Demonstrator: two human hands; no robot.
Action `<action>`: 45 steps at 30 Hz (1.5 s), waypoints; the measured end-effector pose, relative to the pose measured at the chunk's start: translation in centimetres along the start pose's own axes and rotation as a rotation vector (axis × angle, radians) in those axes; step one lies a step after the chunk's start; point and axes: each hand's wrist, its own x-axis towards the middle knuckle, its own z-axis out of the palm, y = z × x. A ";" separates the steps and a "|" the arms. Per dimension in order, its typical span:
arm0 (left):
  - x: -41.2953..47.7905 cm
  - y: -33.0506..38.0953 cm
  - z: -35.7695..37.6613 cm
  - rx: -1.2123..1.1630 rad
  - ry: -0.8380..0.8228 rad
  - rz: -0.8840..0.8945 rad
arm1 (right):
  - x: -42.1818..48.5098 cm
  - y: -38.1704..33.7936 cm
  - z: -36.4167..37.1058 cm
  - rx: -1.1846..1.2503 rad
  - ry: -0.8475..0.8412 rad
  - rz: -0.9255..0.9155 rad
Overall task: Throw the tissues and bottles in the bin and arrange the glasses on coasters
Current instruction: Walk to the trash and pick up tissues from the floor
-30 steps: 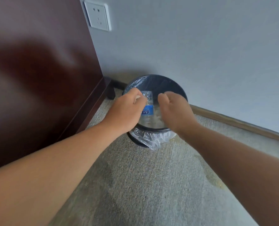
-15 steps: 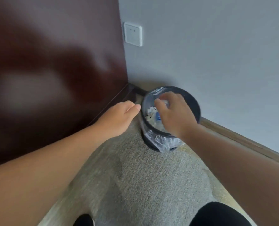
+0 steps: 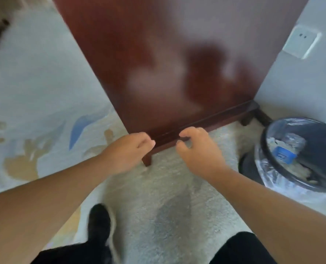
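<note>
A black bin (image 3: 263, 138) lined with a clear plastic bag stands on the carpet at the right edge, by the wall. Inside it lies a clear plastic bottle (image 3: 289, 147) with a blue label, on top of crumpled tissues (image 3: 272, 141). My left hand (image 3: 127, 151) and my right hand (image 3: 198, 149) hover side by side over the carpet, left of the bin, in front of a cabinet's foot. Both hold nothing, with the fingers loosely curled and apart. No glasses or coasters are in view.
A dark red wooden cabinet (image 3: 177, 63) fills the upper middle, on short legs. Grey wall with a white socket (image 3: 301, 42) stands at the right. Patterned carpet (image 3: 34, 92) spreads left. My dark trouser legs and a shoe (image 3: 99, 223) show at the bottom.
The bottle has been let go and now lies in the bin. Both hands have pulled back from the bin, and the view has swung left, so the bin sits at the right edge.
</note>
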 end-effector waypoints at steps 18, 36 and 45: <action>6.5 -26.0 3.1 0.243 -0.141 -0.157 | 2.0 -3.9 16.2 -0.219 -0.157 0.068; 15.8 -30.8 13.7 0.416 -0.358 -0.026 | 2.8 -2.4 22.9 -0.258 -0.175 0.197; 13.5 -31.3 10.6 0.291 -0.335 -0.043 | 4.6 -5.3 21.8 -0.248 -0.193 0.164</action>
